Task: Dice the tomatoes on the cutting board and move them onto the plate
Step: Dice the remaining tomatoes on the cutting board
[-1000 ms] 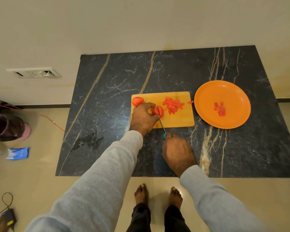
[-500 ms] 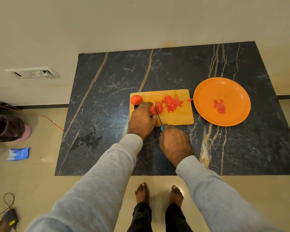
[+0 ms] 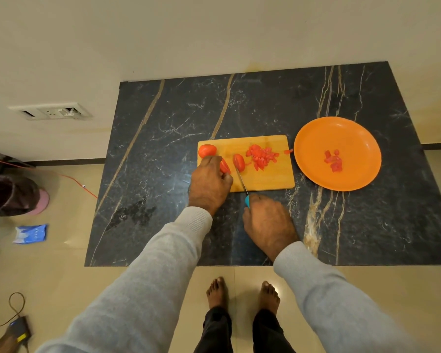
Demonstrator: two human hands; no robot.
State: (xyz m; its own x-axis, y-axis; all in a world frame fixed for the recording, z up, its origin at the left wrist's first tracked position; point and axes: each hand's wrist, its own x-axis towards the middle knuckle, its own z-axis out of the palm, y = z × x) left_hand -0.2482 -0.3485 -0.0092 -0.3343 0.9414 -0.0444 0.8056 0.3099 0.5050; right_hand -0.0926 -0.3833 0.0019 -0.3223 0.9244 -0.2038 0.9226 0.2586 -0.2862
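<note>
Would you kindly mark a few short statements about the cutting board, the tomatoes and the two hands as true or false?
1. The right hand grips a knife with a blue handle. True.
2. The orange plate holds nothing. False: a few tomato pieces lie on it.
3. A whole tomato sits at the far left corner of the cutting board. True.
4. The plate lies to the left of the board. False: it lies to the right.
5. The left hand is on the plate. False: it holds a tomato half on the board.
6. A pile of diced tomato lies on the board. True.
</note>
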